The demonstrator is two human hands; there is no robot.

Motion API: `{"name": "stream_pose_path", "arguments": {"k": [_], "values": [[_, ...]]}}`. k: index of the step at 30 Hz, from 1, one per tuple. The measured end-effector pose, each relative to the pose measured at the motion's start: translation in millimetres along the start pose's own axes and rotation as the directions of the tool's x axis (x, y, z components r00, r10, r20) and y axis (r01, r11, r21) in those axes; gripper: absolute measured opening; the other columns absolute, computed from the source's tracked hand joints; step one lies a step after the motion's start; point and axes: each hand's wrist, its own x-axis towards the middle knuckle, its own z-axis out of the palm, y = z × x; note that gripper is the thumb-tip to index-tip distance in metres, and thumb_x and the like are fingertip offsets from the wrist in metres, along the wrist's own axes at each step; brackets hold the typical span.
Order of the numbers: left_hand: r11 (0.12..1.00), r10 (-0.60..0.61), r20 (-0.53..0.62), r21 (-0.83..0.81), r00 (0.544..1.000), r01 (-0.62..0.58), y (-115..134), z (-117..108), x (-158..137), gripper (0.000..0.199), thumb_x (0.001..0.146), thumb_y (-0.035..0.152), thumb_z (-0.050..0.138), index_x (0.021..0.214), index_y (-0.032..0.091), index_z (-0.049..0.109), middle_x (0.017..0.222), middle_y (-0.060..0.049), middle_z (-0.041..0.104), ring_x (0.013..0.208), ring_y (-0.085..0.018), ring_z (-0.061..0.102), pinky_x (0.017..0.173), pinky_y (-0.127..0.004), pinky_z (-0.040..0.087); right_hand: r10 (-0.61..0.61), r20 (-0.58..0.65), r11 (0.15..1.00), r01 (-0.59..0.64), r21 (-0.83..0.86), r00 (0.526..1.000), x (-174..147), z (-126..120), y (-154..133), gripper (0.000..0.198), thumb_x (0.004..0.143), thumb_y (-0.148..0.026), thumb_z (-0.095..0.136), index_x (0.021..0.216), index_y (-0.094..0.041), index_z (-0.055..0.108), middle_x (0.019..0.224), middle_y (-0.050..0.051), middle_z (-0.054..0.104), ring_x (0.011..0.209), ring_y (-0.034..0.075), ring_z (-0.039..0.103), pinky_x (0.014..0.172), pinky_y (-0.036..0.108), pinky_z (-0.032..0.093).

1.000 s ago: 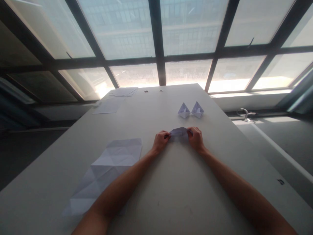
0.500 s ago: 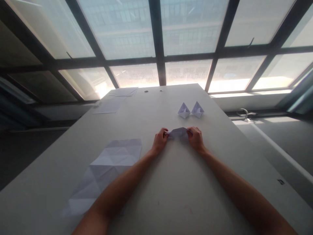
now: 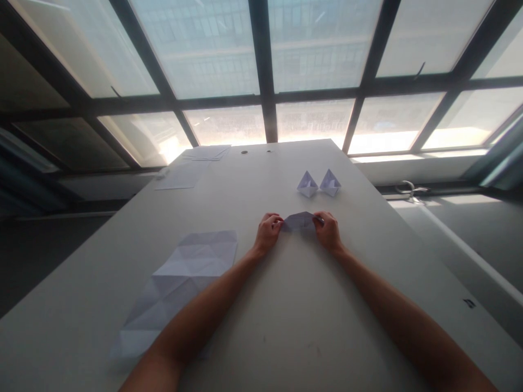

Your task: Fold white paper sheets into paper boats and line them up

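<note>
A small folded piece of white paper (image 3: 299,220) spans the gap between my two hands, low over the table. My left hand (image 3: 268,231) pinches its left end, thumb and fingers pressed together. At the right end, my right hand (image 3: 327,230) grips it the same way. Just beyond stand two folded paper boats (image 3: 308,185), side by side, with pointed peaks. A creased sheet of paper (image 3: 196,256) lies to the left, partly covered by my left forearm.
The white table (image 3: 261,305) reaches toward a large framed window (image 3: 265,54). Flat paper sheets (image 3: 182,175) lie at the far left of the tabletop. A small round hole (image 3: 244,152) shows near the far edge. A dark mark (image 3: 469,303) is at the right.
The fingers of my left hand have shifted slightly on the left end of the folded paper. The creased sheet has moved slightly to the right near my forearm. The boats have not moved.
</note>
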Motion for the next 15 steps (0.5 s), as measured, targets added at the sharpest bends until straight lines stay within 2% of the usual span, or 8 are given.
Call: {"name": "stream_pose_path", "arguments": {"k": [3, 7, 12, 15], "values": [[0.999, -0.012, 0.028, 0.030, 1.000, 0.011, 0.2, -0.5, -0.6, 0.013, 0.083, 0.024, 0.066, 0.092, 0.018, 0.073, 0.101, -0.007, 0.067, 0.089, -0.017, 0.063, 0.078, -0.027, 0.052, 0.003, 0.005, 1.000, -0.003, 0.013, 1.000, -0.1, -0.4, -1.2, 0.016, 0.085, -0.024, 0.054, 0.088, -0.019, 0.070, 0.086, 0.009, 0.070, 0.085, 0.026, 0.062, 0.081, 0.040, 0.048], [0.998, -0.043, 0.091, 0.053, 0.995, 0.038, 1.6, -1.3, -1.1, 0.014, 0.085, 0.023, 0.063, 0.087, 0.017, 0.075, 0.085, -0.004, 0.072, 0.076, -0.016, 0.064, 0.076, -0.028, 0.050, -0.009, 0.017, 1.000, 0.009, 0.022, 1.000, 0.1, -0.7, -0.4, 0.017, 0.086, -0.025, 0.054, 0.087, -0.019, 0.070, 0.086, 0.009, 0.071, 0.086, 0.026, 0.062, 0.082, 0.039, 0.049], [0.998, -0.051, 0.120, 0.042, 0.991, 0.047, 3.0, -1.2, -1.3, 0.024, 0.089, 0.030, 0.058, 0.097, 0.018, 0.077, 0.091, -0.005, 0.076, 0.080, -0.018, 0.066, 0.079, -0.030, 0.049, 0.001, 0.028, 1.000, -0.001, 0.009, 1.000, 0.4, 0.5, 2.2, 0.017, 0.085, -0.026, 0.055, 0.087, -0.020, 0.071, 0.086, 0.008, 0.071, 0.085, 0.025, 0.062, 0.082, 0.039, 0.049], [0.997, -0.057, 0.135, 0.064, 0.989, 0.049, 2.7, -1.0, -0.9, 0.024, 0.088, 0.031, 0.059, 0.097, 0.018, 0.078, 0.091, -0.005, 0.076, 0.080, -0.018, 0.066, 0.079, -0.030, 0.050, 0.001, 0.024, 1.000, -0.001, 0.011, 1.000, 0.1, 0.7, 1.6, 0.017, 0.085, -0.026, 0.055, 0.087, -0.021, 0.071, 0.086, 0.008, 0.071, 0.085, 0.025, 0.063, 0.082, 0.040, 0.049]]}}
